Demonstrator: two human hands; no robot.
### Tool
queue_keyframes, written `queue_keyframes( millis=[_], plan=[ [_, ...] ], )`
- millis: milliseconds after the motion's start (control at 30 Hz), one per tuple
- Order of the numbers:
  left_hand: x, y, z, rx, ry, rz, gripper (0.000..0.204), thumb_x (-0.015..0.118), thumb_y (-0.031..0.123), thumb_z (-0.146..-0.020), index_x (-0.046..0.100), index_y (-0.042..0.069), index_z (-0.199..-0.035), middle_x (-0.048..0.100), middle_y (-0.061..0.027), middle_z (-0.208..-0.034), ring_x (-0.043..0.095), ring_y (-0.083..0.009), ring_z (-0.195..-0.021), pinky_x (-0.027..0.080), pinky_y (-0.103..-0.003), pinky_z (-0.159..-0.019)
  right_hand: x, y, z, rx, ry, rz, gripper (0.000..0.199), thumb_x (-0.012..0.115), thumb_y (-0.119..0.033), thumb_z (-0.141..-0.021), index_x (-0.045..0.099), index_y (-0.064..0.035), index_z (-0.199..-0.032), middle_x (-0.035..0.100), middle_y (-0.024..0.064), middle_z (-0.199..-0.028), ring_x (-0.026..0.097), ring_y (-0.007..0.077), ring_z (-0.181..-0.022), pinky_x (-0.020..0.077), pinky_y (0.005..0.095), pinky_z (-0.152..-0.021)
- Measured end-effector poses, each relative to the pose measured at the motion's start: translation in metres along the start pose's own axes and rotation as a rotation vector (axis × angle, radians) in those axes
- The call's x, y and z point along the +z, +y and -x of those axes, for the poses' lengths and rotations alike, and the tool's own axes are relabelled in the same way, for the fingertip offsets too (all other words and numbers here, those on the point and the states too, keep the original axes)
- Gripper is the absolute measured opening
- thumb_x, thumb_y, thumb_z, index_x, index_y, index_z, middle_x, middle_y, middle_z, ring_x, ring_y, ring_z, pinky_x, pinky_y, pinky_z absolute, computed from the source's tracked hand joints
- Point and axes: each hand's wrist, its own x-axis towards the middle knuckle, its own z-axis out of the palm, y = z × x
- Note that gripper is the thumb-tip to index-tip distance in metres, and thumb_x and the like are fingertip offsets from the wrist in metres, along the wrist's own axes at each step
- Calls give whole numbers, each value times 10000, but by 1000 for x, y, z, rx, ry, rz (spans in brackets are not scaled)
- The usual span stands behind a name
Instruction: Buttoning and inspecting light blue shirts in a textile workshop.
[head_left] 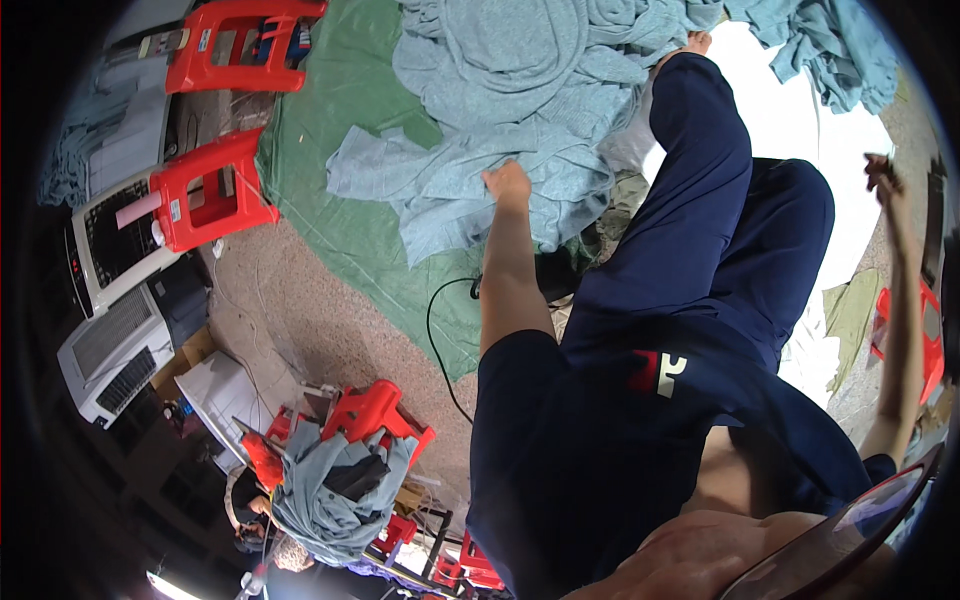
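Light blue-grey cloth (440,190) lies loosely folded on the green sheet ahead of me, part of a larger heap of the same knit-like fabric (510,45). My left hand (508,182) is closed on its upper side, fingers pressed into the folds. What kind of garment it is does not show. Out to the right, my right hand (882,178) is raised in the air, away from the cloth. Its fingers look apart and dark, and nothing shows in them. The pile nearest to it is another blue-grey cloth heap (835,50).
Beneath the cloth spreads a green tarp (335,240), with a white sheet (790,125) on the right. A black cable (430,320) curves beside my left arm. Red stools (215,190) stand along the left. Lower left, more cloth (335,500) is piled by a red stool (370,408).
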Motion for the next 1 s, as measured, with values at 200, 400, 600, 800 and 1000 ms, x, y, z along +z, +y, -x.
queue_keyframes(
  millis=[200, 400, 600, 800, 1000],
  plan=[
    [-96, 78, 91, 329, 233, 445, 317, 619, 241, -852, 622, 30, -1089, 675, -230, -950, 633, -412, -933, 481, -484, -812, 160, -106, 66, -132, -25, -45, 331, 497, 79, -791, 611, -9, -1089, 605, 38, -1008, 583, 142, -989, 473, 272, -856],
    [-232, 74, 200, 657, 309, 1254, 188, 547, 67, -890, 633, -22, -1032, 673, -51, -886, 592, -123, -827, 465, -273, -770, 303, -204, 65, -525, -189, -95, 333, 698, -12, -756, 617, -32, -1079, 551, 87, -1056, 584, 195, -929, 483, 304, -832],
    [-341, 36, 281, 812, 748, 1326, 246, 503, 89, -932, 649, -43, -1078, 676, -78, -974, 614, -156, -897, 475, -287, -814, 381, -212, 71, -434, -350, -245, 515, 764, -90, -726, 541, -65, -1189, 490, 75, -1098, 543, 197, -986, 456, 325, -879],
    [-408, 18, 370, 941, 1315, 1371, 404, 405, 247, -973, 619, -45, -1151, 649, -195, -1101, 636, -295, -1013, 536, -402, -881, 391, -228, 38, -413, 169, -645, 483, 665, -3, -723, 470, -50, -1163, 497, 38, -1015, 503, 122, -865, 434, 251, -731],
    [-470, 19, 430, 1161, 1532, 1372, 469, 394, 316, -966, 602, -51, -1170, 621, -206, -1184, 614, -341, -1058, 494, -488, -936, 318, -251, 0, -561, 610, -395, 573, 785, -118, -688, 521, -51, -1191, 491, 85, -1026, 507, 182, -893, 456, 297, -822]
  ],
)
